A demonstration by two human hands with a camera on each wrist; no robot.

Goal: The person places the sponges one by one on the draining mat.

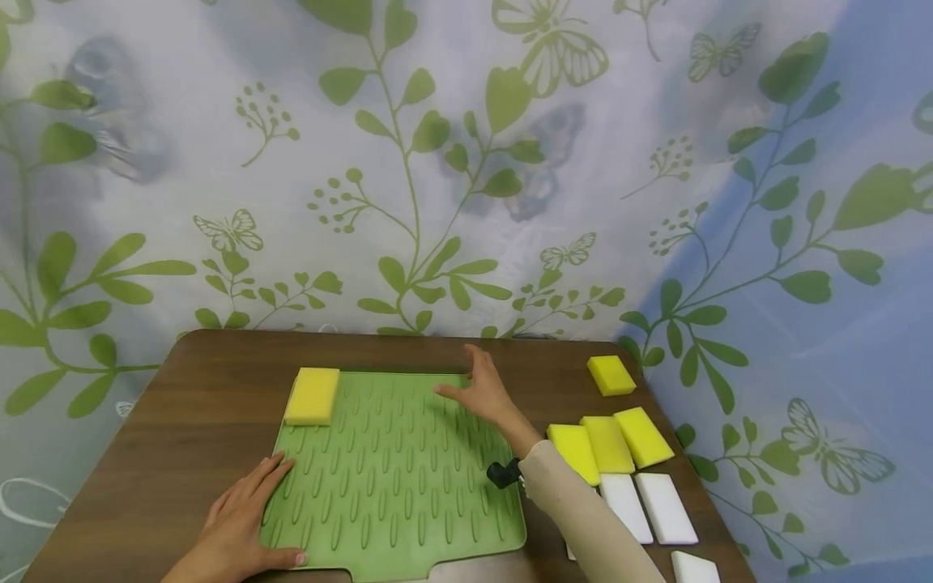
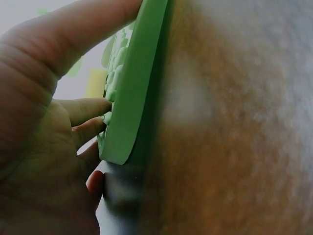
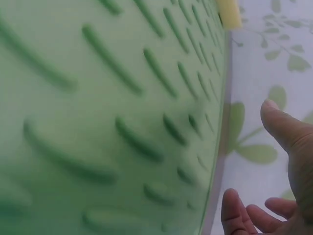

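Note:
A green ridged draining mat (image 1: 397,518) lies on the table, and a yellow sponge (image 1: 312,397) sits on its far left corner. My left hand (image 1: 236,518) rests at the mat's near left corner, thumb along the front edge and fingers along the left side. In the left wrist view, the fingertips of my left hand (image 2: 44,117) are right at the mat's raised green rim (image 2: 132,98). My right hand (image 1: 481,390) hovers over the far right part of the mat, thumb and fingers spread with nothing between them. Ridges show beneath my right hand (image 3: 283,181) in its wrist view.
To the right of the mat, several yellow sponges (image 1: 608,445) lie in a row, with another yellow sponge (image 1: 611,376) behind them. White sponge blocks (image 1: 666,508) lie nearer, partly hidden by my right sleeve (image 1: 583,506). A leaf-patterned curtain (image 1: 452,210) hangs behind the brown table (image 1: 168,421).

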